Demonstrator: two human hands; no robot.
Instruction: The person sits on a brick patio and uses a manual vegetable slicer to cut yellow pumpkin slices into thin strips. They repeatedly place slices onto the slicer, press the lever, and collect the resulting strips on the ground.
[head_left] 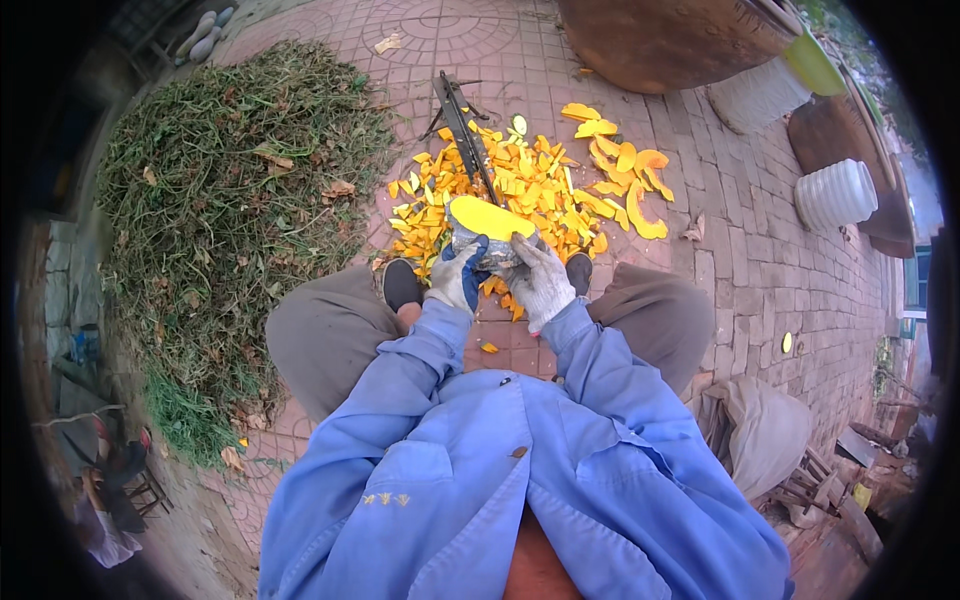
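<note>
I squat over a brick pavement in a blue jacket. Both hands wear worn grey work gloves. My left hand [457, 276] and my right hand [536, 277] together grip a pumpkin piece [487, 220] with a yellow cut face and grey-green skin, held just in front of my knees. A pile of chopped orange pumpkin pieces [525, 180] lies on the bricks beyond it. A long dark chopping blade [463, 135] lies across the pile, running away from me. Larger curved pumpkin slices [632, 185] lie to the right of the pile.
A big heap of cut green weeds [230, 210] fills the left. Large brown clay jars [670, 40] and white ribbed containers [835, 193] stand at the back right. A light sack [765, 430] and wooden junk lie at my right; a small stool [135, 485] stands lower left.
</note>
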